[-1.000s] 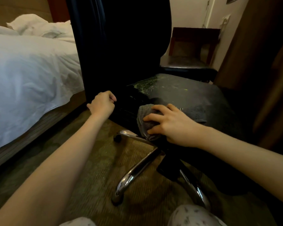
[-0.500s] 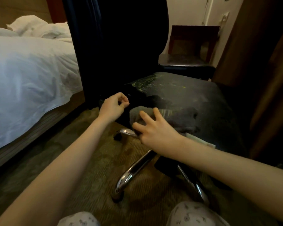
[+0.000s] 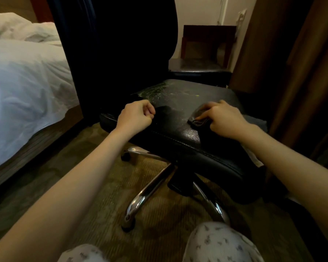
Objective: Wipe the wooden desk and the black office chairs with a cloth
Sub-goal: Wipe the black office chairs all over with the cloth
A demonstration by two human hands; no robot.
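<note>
seat part wiped, grit left at the back

the black office chair (image 3: 121, 53) fills the middle of the frame, its seat (image 3: 180, 137) facing the person down low on the carpet (image 3: 106, 205). the cloth (image 3: 198, 120), a dark grey folded wad, lies on the seat just right of centre, under the right hand (image 3: 225, 120). its fingers are bent down over the wad, close together, clamped on the fold and pressing it to the leather. the left hand (image 3: 135, 115) rests at the seat's left front, fingers curled tight into a fist with nothing that i can see inside. to me it looks like it's steadying the chair.

i'd call the seat partway done. the near strip, between the hands and along the stitched front edge, shines dark and clean. behind it, toward the backrest, a speckled patch (image 3: 155, 90) of pale greenish grit and some faint smears across the middle are yet to be wiped. the tall back is too dark to judge.

a second chair (image 3: 199, 67) stands in the upper right of the frame, its seat dull and dusty-looking, so probably untouched. i can't pick out the wooden desk anywhere from here, so its state is unknown. the chrome base (image 3: 150, 188) shows below centre, and a bed (image 3: 27, 82) runs along the left edge.
</note>
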